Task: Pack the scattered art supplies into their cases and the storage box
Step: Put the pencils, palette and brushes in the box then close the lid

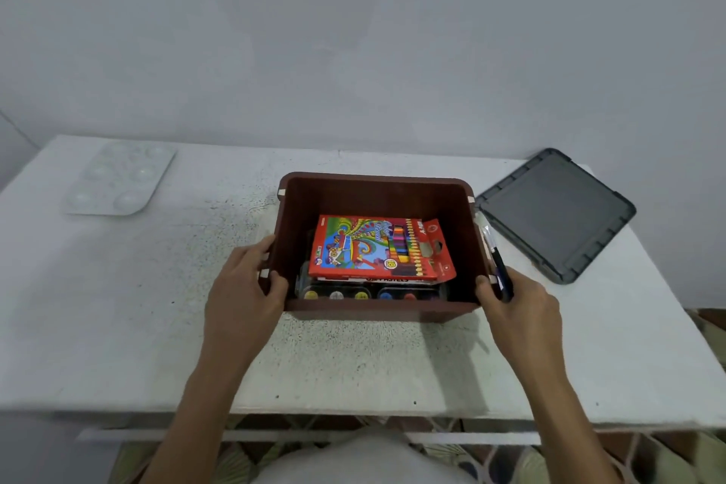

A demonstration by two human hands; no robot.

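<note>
A brown storage box (377, 191) stands open in the middle of the white table. Inside lies a red colour-pencil case (369, 248) on top of another flat case, with a clear paint-pot set (371, 294) along the near wall. My left hand (243, 279) grips the box's left wall, thumb over the rim. My right hand (518, 301) grips the right wall and also holds a dark pen (501, 269) against the outside. The dark grey lid (558, 214) lies on the table to the right of the box.
A white paint palette (118, 179) lies at the far left of the table (118, 306). A grey wall runs close behind the table. The near table edge is just in front of my body, with patterned floor below.
</note>
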